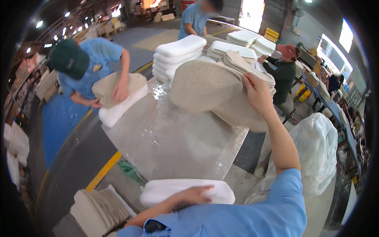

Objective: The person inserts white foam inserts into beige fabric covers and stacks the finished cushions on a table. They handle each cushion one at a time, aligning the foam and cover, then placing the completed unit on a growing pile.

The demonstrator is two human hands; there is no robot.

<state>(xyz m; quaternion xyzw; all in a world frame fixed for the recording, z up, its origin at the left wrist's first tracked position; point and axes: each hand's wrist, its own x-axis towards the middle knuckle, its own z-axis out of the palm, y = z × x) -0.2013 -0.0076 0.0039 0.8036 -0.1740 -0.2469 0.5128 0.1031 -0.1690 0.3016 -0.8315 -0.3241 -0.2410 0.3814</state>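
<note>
My right hand [256,91] is raised over the table's far right corner, its fingers closed on the edge of a beige fabric cover [207,85]. That cover hangs out flat to the left, above a stack of similar beige covers [233,112]. Close to my body, my left hand [197,194] lies over a white foam pillow [166,189] at the table's near edge. Its fingers stretch out across the pillow, slightly blurred. Plastic film wraps the grey tabletop [173,138] between my hands.
White pillows [177,51] stand stacked at the table's far edge. On the left a co-worker [94,59] handles a beige cover on a white pillow. Two more people work beyond. Clear plastic sheeting [316,154] bulges at right; beige covered pieces [96,209] are stacked at lower left.
</note>
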